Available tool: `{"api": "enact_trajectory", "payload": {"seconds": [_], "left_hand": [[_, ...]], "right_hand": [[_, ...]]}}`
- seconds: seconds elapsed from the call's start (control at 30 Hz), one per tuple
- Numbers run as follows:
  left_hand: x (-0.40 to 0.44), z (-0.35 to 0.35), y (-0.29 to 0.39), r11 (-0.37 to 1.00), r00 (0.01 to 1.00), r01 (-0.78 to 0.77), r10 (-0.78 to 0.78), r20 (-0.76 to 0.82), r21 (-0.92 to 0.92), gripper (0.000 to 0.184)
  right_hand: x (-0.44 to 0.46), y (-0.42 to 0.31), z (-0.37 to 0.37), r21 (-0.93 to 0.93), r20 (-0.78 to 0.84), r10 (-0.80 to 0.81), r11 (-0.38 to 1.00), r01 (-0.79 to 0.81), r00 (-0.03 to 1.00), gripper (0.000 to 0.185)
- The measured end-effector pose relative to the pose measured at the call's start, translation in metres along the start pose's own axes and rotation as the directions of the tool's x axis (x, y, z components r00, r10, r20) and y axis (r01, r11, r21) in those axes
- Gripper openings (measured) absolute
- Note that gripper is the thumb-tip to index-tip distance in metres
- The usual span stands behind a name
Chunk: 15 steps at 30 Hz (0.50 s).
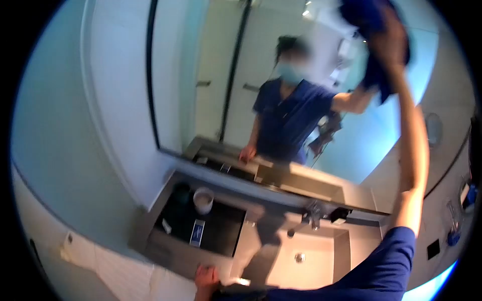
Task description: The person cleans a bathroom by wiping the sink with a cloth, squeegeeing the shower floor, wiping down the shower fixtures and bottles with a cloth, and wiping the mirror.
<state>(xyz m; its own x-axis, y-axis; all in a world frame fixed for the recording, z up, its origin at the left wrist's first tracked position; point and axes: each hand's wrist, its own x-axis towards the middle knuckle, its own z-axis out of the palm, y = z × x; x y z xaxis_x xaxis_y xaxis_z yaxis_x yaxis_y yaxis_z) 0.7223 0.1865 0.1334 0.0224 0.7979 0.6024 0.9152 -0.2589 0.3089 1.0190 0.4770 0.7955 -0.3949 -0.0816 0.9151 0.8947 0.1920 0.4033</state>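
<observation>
High at the upper right, my right hand (pixel 389 42) holds a dark blue cloth (pixel 374 75) against the large wall mirror (pixel 216 65), with the arm stretched up. Motion blurs the fingers, and cloth spreads out on both sides of them. Low in the view, my left hand (pixel 206 276) rests at the front edge of the grey counter (pixel 173 256) with its fingers curled. Whether anything lies inside that hand is hidden. My reflection in the mirror shows a masked person in blue short sleeves.
Below the mirror is a sink basin (pixel 314 261) with a faucet (pixel 314 214) and a small black item (pixel 340 215) beside it. Left of the basin, a black tray (pixel 218 223) bears a white cup (pixel 203 199) and a small blue-and-white packet (pixel 197 233).
</observation>
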Motion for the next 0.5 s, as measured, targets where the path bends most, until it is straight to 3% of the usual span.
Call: {"api": "enact_trajectory", "payload": {"seconds": [0.03,0.07,0.1,0.13,0.17,0.3,0.4,0.47,0.5], "left_hand": [[-0.014,0.015,-0.007,0.995,1.0,-0.005,0.005,-0.001,0.095,0.004],[-0.001,0.003,0.0,0.999,0.998,0.012,-0.009,-0.057,0.038,0.003],[-0.02,0.013,-0.005,0.994,0.994,-0.024,0.035,-0.1,0.104,0.003],[-0.021,0.014,-0.002,0.996,0.99,0.09,-0.09,-0.105,-0.009,0.007],[-0.01,0.004,0.001,0.959,0.974,0.228,-0.226,0.033,-0.165,0.01],[-0.009,0.003,-0.002,0.955,0.972,0.237,-0.233,0.043,-0.179,0.011],[-0.003,-0.009,0.002,0.952,0.973,0.222,-0.203,0.109,-0.212,0.012],[0.004,-0.013,0.001,0.948,0.965,0.234,-0.2,0.169,-0.216,0.012],[0.01,-0.013,0.0,0.915,0.965,0.257,-0.226,0.133,-0.31,0.014]], "right_hand": [[-0.003,0.035,-0.016,-0.103,-0.063,0.005,0.995,-0.012,0.998,0.049],[-0.015,0.023,-0.036,-0.106,-0.014,0.502,0.859,-0.5,0.865,0.048],[-0.047,0.027,-0.039,-0.093,-0.085,0.507,0.853,-0.513,0.858,0.049],[-0.096,0.027,-0.04,-0.069,-0.102,0.45,0.886,-0.458,0.887,0.049],[-0.146,0.023,-0.042,-0.051,-0.079,0.416,0.906,-0.421,0.906,0.05],[-0.346,-0.008,-0.059,-0.03,0.209,0.375,0.926,-0.377,0.903,0.054],[-0.463,-0.033,-0.089,0.062,0.465,0.33,0.913,-0.403,0.821,0.058],[-0.522,-0.061,-0.114,0.13,0.635,0.216,0.917,-0.378,0.742,0.06],[-0.537,-0.082,-0.137,0.105,0.763,0.058,0.972,-0.212,0.644,0.06]]}}
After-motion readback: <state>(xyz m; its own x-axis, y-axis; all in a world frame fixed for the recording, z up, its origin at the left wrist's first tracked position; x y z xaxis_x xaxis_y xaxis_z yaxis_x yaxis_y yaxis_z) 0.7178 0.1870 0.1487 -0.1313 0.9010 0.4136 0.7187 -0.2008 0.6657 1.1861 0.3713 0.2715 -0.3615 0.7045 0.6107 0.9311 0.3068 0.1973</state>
